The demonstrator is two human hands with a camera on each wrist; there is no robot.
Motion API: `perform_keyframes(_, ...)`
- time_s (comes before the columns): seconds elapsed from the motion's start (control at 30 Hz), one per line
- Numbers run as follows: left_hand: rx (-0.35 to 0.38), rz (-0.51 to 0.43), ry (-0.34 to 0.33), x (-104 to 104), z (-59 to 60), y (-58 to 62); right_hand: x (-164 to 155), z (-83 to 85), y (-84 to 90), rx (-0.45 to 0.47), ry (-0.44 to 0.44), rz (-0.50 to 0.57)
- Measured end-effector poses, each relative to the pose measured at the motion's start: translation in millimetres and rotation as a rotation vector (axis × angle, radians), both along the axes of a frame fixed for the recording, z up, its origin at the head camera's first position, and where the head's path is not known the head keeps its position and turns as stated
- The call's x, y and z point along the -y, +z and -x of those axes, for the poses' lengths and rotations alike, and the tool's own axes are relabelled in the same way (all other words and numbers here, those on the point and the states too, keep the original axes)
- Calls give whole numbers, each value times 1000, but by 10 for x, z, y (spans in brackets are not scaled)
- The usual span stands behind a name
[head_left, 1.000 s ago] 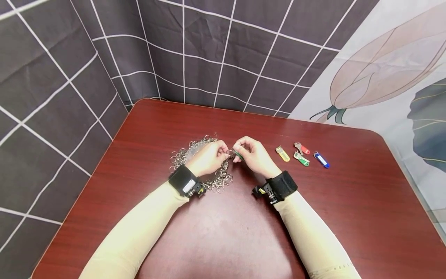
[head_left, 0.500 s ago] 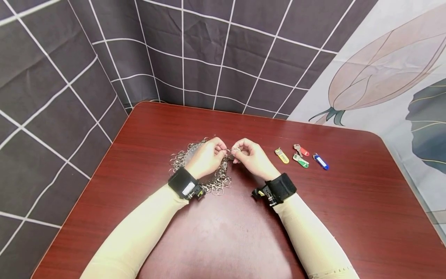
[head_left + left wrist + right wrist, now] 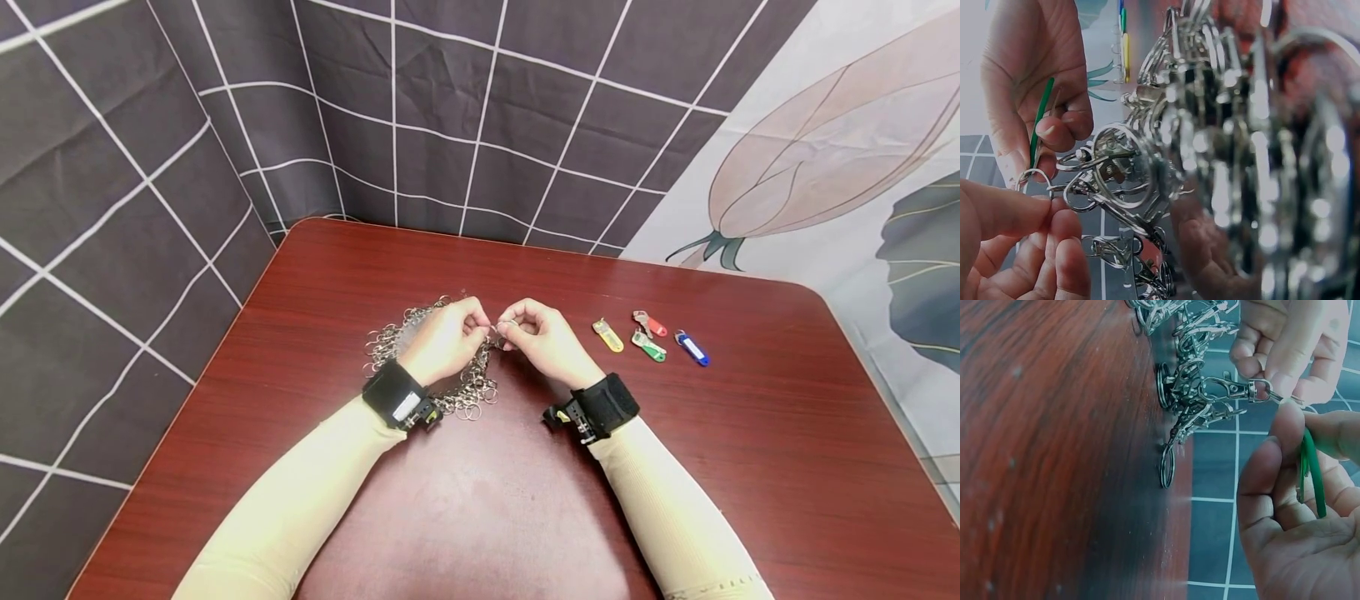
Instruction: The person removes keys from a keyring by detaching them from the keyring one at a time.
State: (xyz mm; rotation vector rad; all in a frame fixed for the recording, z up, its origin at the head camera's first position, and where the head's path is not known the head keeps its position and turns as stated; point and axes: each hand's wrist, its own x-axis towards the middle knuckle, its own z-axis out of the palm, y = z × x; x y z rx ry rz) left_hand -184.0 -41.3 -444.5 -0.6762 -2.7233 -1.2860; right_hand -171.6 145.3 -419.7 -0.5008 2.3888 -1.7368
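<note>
My left hand (image 3: 447, 340) and right hand (image 3: 550, 340) meet fingertip to fingertip just right of a heap of metal key rings and snap hooks (image 3: 475, 392). Between left thumb and forefinger I pinch a split key ring (image 3: 1036, 176), which joins a silver swivel snap hook (image 3: 1232, 389) at the heap's side. My right thumb and forefinger grip the same ring's other side. A green key tag (image 3: 1314, 472) hangs edge-on inside the curled right fingers, with a thin key beside it; the head view hides it.
Right of the hands on the red-brown table (image 3: 525, 500) lie a yellow key tag (image 3: 607, 335), a red tag with a key (image 3: 650, 323), another green tag (image 3: 648, 345) and a blue tag (image 3: 692, 347). A clear round piece (image 3: 416, 323) shows among the rings.
The green tag, visible at my right fingertips a second ago, has turned out of sight in the head view. The ring now spans between both hands' fingertips; the hands hardly shifted.
</note>
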Motion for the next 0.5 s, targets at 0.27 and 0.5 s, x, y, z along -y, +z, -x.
perform_keyframes(0.27,-6,48,-69,-11,-7,12,6,-14,14,-34,-18,-37)
perform_keyframes(0.5,25,84,-65,-3,-21,37,1,-15,10,-61,-28,-17)
